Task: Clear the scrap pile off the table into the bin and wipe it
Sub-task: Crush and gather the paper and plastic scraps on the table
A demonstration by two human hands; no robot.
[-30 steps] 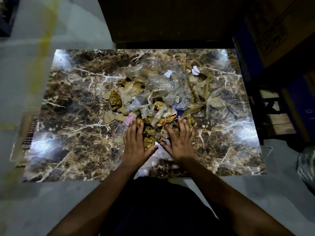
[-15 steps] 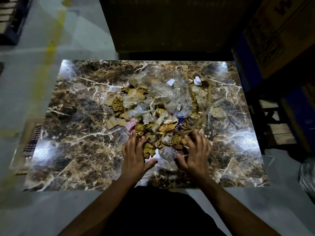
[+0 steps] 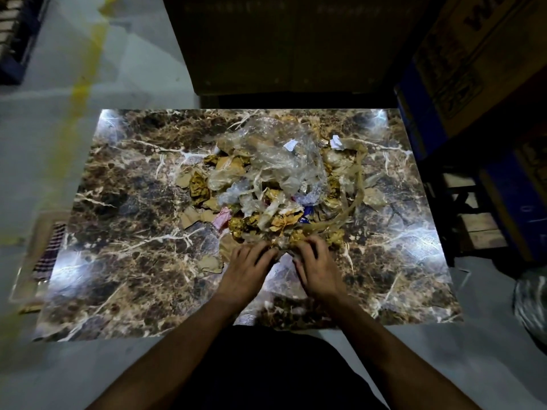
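A scrap pile (image 3: pixel 275 184) of crumpled clear plastic, brown paper bits and tape strips lies on the middle of the marble-patterned table (image 3: pixel 124 232). My left hand (image 3: pixel 247 272) and my right hand (image 3: pixel 318 267) sit side by side at the pile's near edge. The fingers of both hands curl into a clump of crumpled brown and clear scraps (image 3: pixel 285 242) between them. A loose brown paper piece (image 3: pixel 211 263) lies just left of my left hand.
A checked cloth (image 3: pixel 48 253) lies on something low off the table's left edge. A round container with a shiny plastic liner (image 3: pixel 531 303) stands on the floor at the right. Cardboard boxes (image 3: pixel 473 54) and a wooden stool (image 3: pixel 476 229) crowd the right side.
Both hands lay flat and apart at the pile's near edge; now they have come together and their fingers have curled into the nearest scraps.
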